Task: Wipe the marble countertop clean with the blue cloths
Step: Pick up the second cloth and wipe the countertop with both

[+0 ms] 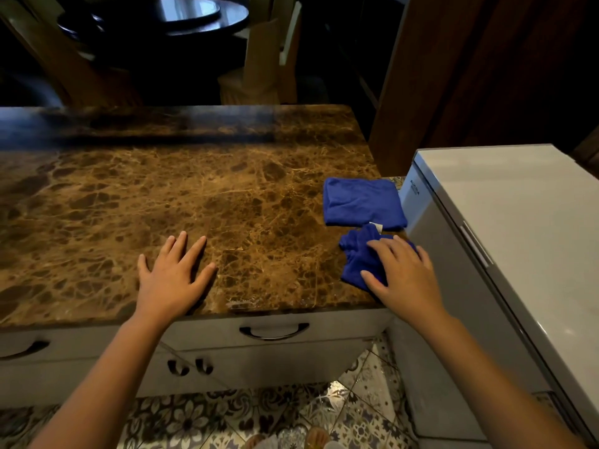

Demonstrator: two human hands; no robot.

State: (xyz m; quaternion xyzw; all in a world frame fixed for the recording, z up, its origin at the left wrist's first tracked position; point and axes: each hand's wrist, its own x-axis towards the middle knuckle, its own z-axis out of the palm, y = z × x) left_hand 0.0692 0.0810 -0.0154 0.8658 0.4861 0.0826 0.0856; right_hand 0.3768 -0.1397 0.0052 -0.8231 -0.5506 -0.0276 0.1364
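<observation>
The brown marble countertop fills the middle of the view. Two blue cloths lie at its right end. The folded blue cloth lies flat near the right edge. Just in front of it sits a crumpled blue cloth, with my right hand resting flat on top of it, fingers spread, not gripping. My left hand lies palm down on the bare marble near the front edge, fingers apart, holding nothing.
A white appliance stands hard against the counter's right end. White drawers with dark handles sit under the counter. Patterned floor tiles lie below. Beyond the far edge are a dark round table and chairs.
</observation>
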